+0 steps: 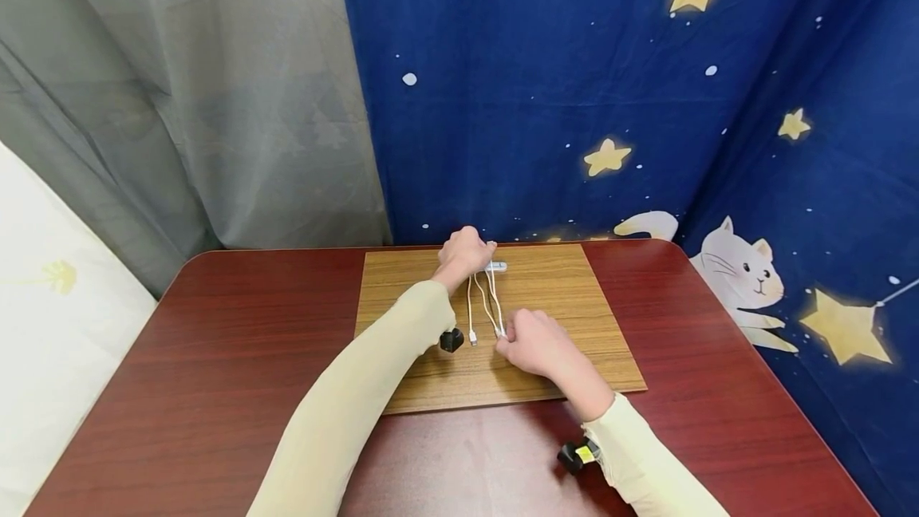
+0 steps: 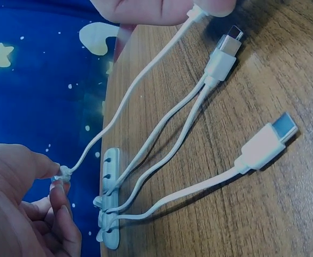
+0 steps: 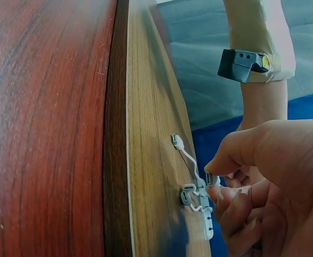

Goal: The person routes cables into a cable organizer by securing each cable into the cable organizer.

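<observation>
My left hand (image 1: 463, 252) pinches one end of a short white charging cable (image 2: 129, 93) between thumb and fingers, past the board's far edge. My right hand (image 1: 534, 341), nearer the front, pinches the plug (image 3: 209, 178) at the same cable's other end, so the cable stretches between both hands above the board. Below it lies a pale cable holder (image 2: 111, 198) with several slots. More white cables run through its slots. Two of their plugs (image 2: 223, 58) lie close together, and a third plug (image 2: 268, 143) rests apart on the wood.
The holder sits near the far edge of a wood-grain board (image 1: 567, 301), on a dark red table (image 1: 273, 341). Behind the table hang a grey curtain (image 1: 273, 102) and a blue starry curtain (image 1: 517, 102). Black wrist cameras (image 1: 451, 340) sit at both cuffs.
</observation>
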A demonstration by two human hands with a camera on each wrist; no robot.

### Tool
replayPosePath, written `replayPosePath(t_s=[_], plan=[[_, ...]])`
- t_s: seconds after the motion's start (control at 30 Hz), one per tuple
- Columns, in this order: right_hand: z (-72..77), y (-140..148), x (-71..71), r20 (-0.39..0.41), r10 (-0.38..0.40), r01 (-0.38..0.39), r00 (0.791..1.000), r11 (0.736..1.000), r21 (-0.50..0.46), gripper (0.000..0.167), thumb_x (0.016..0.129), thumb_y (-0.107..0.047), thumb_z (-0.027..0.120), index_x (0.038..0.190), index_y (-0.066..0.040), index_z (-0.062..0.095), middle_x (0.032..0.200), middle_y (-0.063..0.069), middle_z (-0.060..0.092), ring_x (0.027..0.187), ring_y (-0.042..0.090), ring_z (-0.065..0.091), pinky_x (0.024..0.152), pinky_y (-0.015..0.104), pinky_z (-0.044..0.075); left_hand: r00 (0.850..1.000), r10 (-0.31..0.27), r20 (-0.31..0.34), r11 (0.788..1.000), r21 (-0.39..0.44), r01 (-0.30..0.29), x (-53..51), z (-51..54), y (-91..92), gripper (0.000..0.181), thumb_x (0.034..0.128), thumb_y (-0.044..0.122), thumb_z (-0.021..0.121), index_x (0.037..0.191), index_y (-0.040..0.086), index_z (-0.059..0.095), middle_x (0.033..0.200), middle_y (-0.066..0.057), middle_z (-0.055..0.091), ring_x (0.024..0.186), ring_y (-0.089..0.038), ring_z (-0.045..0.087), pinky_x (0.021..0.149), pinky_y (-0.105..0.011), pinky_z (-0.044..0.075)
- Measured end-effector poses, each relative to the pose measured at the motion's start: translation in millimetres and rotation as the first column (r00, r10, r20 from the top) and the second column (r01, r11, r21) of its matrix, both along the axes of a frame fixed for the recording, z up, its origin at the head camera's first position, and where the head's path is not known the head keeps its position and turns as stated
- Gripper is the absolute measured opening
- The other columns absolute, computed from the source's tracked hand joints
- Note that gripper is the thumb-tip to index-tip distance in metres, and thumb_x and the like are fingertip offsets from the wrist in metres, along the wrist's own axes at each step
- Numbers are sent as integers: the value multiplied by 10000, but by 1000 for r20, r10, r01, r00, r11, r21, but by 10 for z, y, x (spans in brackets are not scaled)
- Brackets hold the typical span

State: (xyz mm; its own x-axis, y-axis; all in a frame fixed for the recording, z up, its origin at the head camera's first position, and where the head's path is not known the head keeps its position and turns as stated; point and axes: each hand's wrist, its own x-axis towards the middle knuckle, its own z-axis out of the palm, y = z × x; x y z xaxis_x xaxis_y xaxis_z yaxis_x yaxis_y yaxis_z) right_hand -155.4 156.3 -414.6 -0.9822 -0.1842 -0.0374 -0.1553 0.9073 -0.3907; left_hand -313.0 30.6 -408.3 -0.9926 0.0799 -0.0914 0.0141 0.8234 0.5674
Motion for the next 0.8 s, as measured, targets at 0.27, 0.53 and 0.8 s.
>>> replayPosePath(t_s=[0.27, 0.53, 0.8], plan=[[-11, 31, -22, 18, -16, 16, 1000, 1000, 17, 264, 871, -255, 725, 710, -152, 542, 639, 17, 535, 590, 207, 520, 563, 372, 413, 1000, -13, -7, 1000, -6, 13, -18, -21, 40, 469, 1011, 401, 614, 625, 168, 484, 602, -1, 445, 581, -216, 515, 546, -349, 389], [-8, 52, -39, 29, -32, 31, 999, 999, 23, 256, 864, -254, 729, 718, -151, 547, 644, 21, 537, 594, 205, 519, 567, 370, 408, 1000, -10, 6, 1000, -12, 10, -53, -36, 61, 436, 1016, 397, 614, 661, 154, 542, 628, -13, 481, 588, -215, 526, 554, -354, 396], [-22, 59, -48, 20, -40, 40, 999, 999, 27, 253, 855, -236, 713, 689, -159, 538, 623, 14, 519, 576, 200, 507, 548, 368, 397, 1000, -21, 17, 1000, -17, 21, -91, -73, 85, 384, 1018, 403, 608, 744, 134, 635, 688, -33, 540, 609, -217, 544, 551, -341, 397]])
